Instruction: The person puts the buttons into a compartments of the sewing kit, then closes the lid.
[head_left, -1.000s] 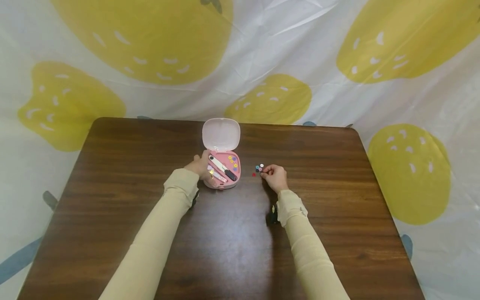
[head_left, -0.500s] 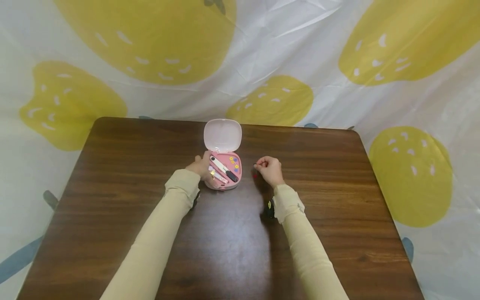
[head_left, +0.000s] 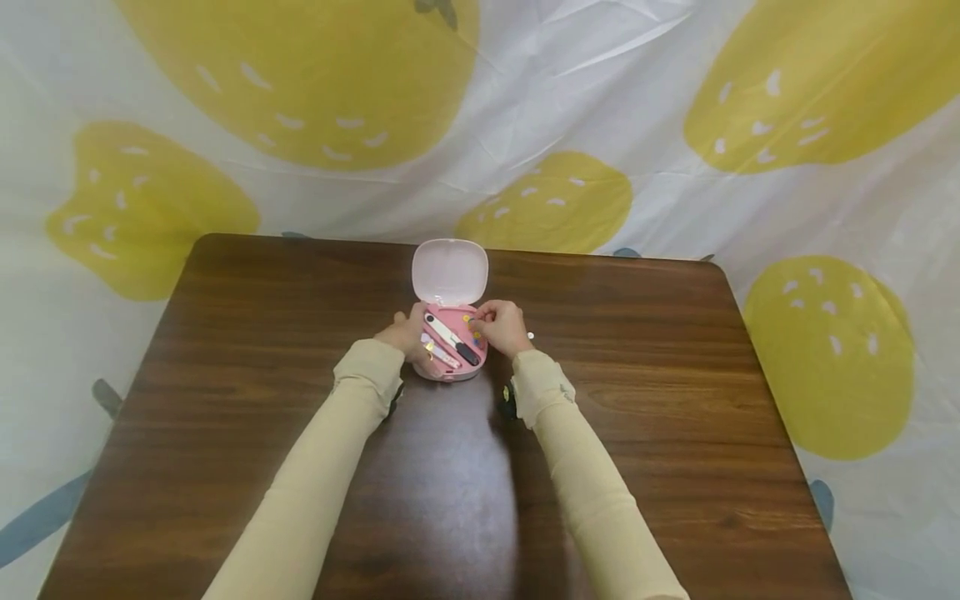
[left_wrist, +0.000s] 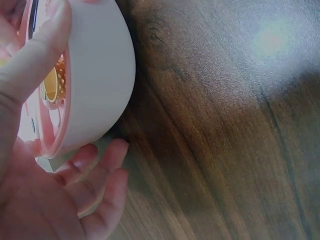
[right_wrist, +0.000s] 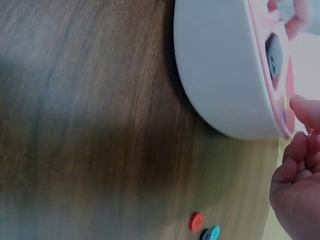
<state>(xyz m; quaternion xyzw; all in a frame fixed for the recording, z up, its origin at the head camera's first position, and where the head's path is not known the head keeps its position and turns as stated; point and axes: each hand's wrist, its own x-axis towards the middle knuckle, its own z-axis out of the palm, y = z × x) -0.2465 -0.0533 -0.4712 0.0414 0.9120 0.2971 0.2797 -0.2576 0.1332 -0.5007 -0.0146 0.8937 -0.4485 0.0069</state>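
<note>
A pink and white sewing box (head_left: 448, 377) stands with its lid (head_left: 450, 272) up at the middle of the table. My left hand (head_left: 406, 335) grips its left side, the thumb laid over the rim in the left wrist view and the fingers curled beside the wall. My right hand (head_left: 503, 327) is over the box's right compartment, thumb and fingertips together; a dark edge, apparently a button, shows at the thumb tip (right_wrist: 300, 107). Yellow and blue buttons (head_left: 477, 336) lie there. Also inside are a white tool (head_left: 444, 327) with a dark end and a gold thimble (left_wrist: 53, 84).
On the brown wooden table (head_left: 637, 400), a red button (right_wrist: 196, 221) and a teal button (right_wrist: 214, 232) lie to the right of the box. A white button (head_left: 531, 335) peeks out behind my right hand. A lemon-patterned cloth (head_left: 360, 200) hangs at the back.
My right hand has picked up a dark button from the loose group and carried it left, from the table to above the box's button compartment. My left hand keeps its grip on the box.
</note>
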